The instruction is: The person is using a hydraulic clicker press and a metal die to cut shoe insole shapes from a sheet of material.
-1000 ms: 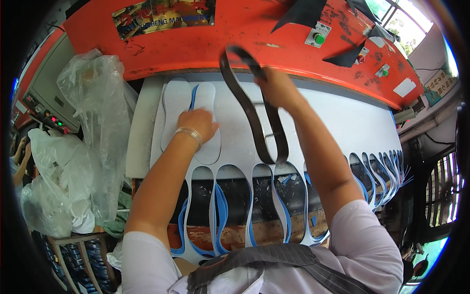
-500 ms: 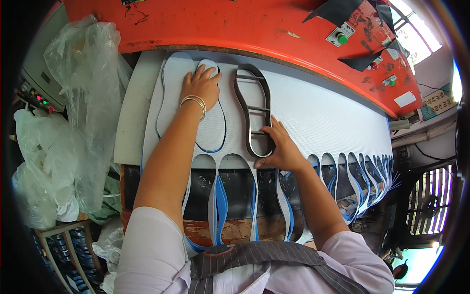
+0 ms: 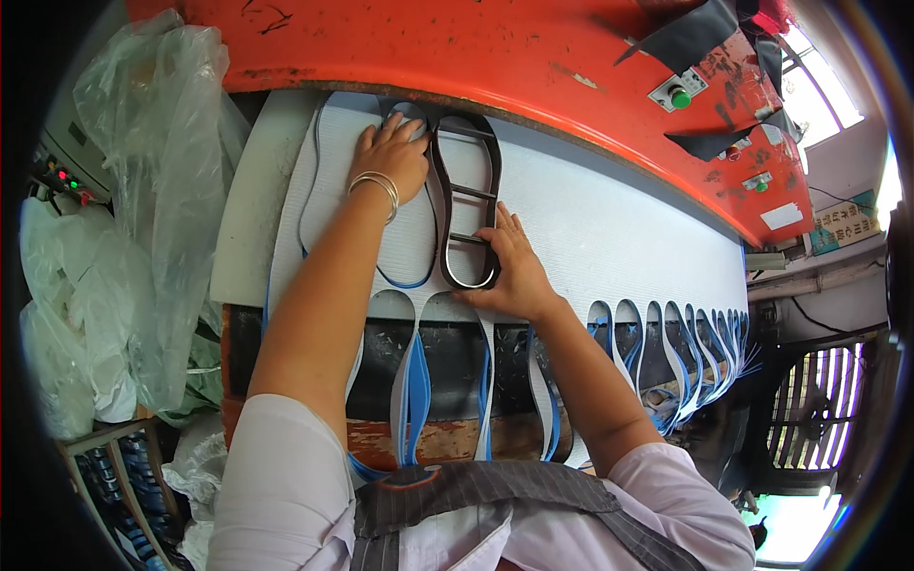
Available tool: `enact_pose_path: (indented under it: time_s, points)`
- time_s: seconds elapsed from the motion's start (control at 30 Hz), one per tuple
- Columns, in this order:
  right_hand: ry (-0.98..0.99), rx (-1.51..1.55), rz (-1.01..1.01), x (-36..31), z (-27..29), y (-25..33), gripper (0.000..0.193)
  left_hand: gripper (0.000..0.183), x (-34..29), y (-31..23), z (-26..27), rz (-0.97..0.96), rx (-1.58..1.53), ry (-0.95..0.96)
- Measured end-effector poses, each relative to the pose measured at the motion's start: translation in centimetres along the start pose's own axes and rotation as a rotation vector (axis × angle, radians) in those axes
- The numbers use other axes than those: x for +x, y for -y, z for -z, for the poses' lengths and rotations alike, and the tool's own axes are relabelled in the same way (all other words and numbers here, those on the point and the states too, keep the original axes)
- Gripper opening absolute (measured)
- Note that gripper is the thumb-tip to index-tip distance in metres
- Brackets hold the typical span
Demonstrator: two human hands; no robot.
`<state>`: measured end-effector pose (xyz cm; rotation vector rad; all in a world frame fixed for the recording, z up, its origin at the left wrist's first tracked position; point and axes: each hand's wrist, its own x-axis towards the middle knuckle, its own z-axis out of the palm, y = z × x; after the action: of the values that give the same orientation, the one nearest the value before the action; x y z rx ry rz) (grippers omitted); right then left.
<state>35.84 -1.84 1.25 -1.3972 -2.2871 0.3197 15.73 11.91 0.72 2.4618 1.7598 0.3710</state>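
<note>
My left hand (image 3: 395, 157), with bangles at the wrist, lies flat with fingers spread over the top of a sole-shaped cut piece (image 3: 409, 243) in the white ribbed sheet (image 3: 600, 205). Another cut sole outline (image 3: 333, 157) lies to its left. Just right of the left hand, a dark metal sole-shaped cutting die (image 3: 472, 192) with crossbars rests on the sheet. My right hand (image 3: 517, 274) grips its lower right wall, one finger bent over the rim and the thumb by its near end. The die stands close beside the middle cut piece's outline.
A red machine beam (image 3: 428, 48) with green buttons spans the far side. Thin white-and-blue offcut strips (image 3: 416, 400) hang over the dark near edge (image 3: 447, 362). Clear plastic bags (image 3: 157, 209) hang at left, above a wooden-framed crate (image 3: 124, 476).
My right hand has slid the cutting die leftward, up against the cut piece beside my left hand. The left hand stays on that piece. The whole view has shifted slightly.
</note>
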Motion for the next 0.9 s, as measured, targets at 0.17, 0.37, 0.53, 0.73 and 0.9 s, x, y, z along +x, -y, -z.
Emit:
enact_pose_path:
  time_s: [0.17, 0.37, 0.53, 0.73, 0.9]
  points:
    - [-0.012, -0.045, 0.023, 0.0, 0.0, 0.0, 0.075, 0.043, 0.0, -0.3, 0.7, 0.002, 0.018, -0.002]
    - [0.021, -0.079, 0.053, 0.6, 0.5, -0.2, 0.084, 0.045, -0.6, -0.3, 2.4, 0.074, 0.055, 0.039]
    - [-0.072, 0.001, 0.327, 1.0, 10.0, -2.8, 0.107, 0.038, -5.6, -0.2, 5.2, -0.029, -0.165, -0.184]
    - [-1.237, 0.455, -0.007, -5.9, 26.0, -12.5, 0.046, 0.024, -6.9, -14.9, 7.3, -0.255, -0.522, -0.063]
    - [-1.564, 0.361, -0.355, -9.4, 35.7, -31.4, 0.063, 0.029, -0.3, -28.8, 9.4, -0.478, -0.559, 0.038]
